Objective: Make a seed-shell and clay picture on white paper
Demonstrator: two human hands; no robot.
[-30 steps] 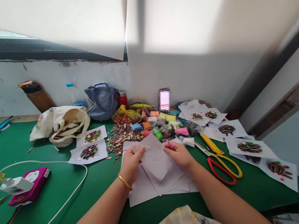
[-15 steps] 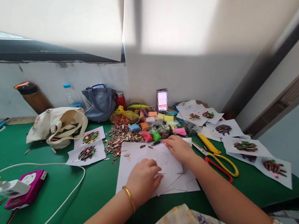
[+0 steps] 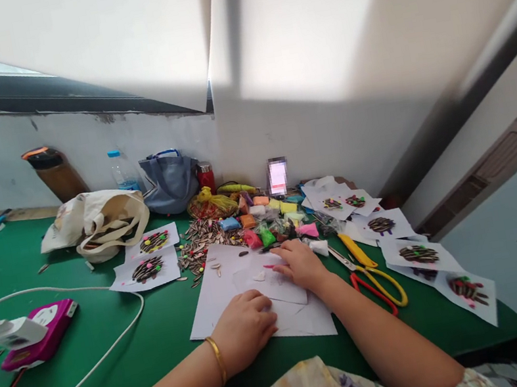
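Note:
In the head view, my left hand [image 3: 245, 330] lies palm down on the lower left of a stack of white paper [image 3: 209, 309], its fingers lightly bent with nothing visible in them. My right hand [image 3: 304, 267] rests over the right side of a smaller sheet [image 3: 285, 289] atop the stack. A slim pink piece [image 3: 269, 266] pokes out between its thumb and fingers; its kind is unclear. A small white scrap [image 3: 259, 277] lies on the smaller sheet. Several sunflower seeds [image 3: 216, 267] sit at the stack's upper left.
Scissors [image 3: 373, 276] and a yellow cutter [image 3: 357, 249] lie right of my right hand. Behind the paper are a seed pile [image 3: 203, 236] and coloured clay packets [image 3: 248, 222]. Seed-covered pictures [image 3: 419, 255] line the right edge. A white cable [image 3: 127, 330] crosses the left side.
The smaller sheet, held up in both hands earlier, now lies on the stack. My left hand came down onto the paper; my right hand shifted slightly left with the pink piece.

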